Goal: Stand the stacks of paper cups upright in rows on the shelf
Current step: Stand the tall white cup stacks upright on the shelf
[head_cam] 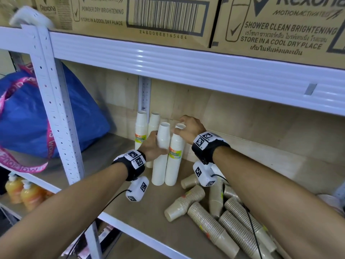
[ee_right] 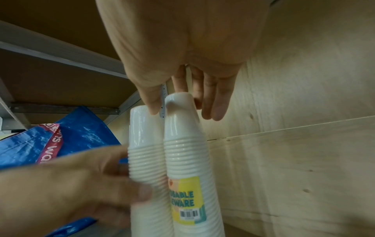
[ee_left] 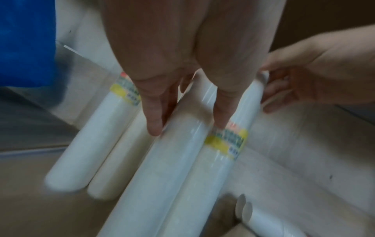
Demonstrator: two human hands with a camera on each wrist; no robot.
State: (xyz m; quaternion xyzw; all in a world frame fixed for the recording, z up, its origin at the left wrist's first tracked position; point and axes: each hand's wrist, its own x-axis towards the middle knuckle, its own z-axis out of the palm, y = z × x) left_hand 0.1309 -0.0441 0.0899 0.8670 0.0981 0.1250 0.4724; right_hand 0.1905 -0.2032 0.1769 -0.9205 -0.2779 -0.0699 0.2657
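Note:
Four tall white paper cup stacks stand upright at the back left of the wooden shelf [head_cam: 147, 214]. My left hand [head_cam: 158, 144] grips the front plain stack [head_cam: 161, 165] around its upper half; in the left wrist view its fingers [ee_left: 154, 125] curl round that stack [ee_left: 162, 176]. Beside it stands a stack with a yellow label [head_cam: 174, 165]. My right hand [head_cam: 179, 128] pinches the top of this labelled stack [ee_right: 186, 160] between thumb and fingers. Two more white stacks [head_cam: 141, 128] stand behind. Several brown cup stacks [head_cam: 207, 217] lie flat on the right.
A blue bag [head_cam: 28, 113] with a pink strap fills the bay to the left of the white upright post [head_cam: 56, 109]. The upper shelf beam [head_cam: 186, 66] carries cardboard boxes [head_cam: 130, 14]. Orange bottles [head_cam: 20, 191] stand on a lower shelf.

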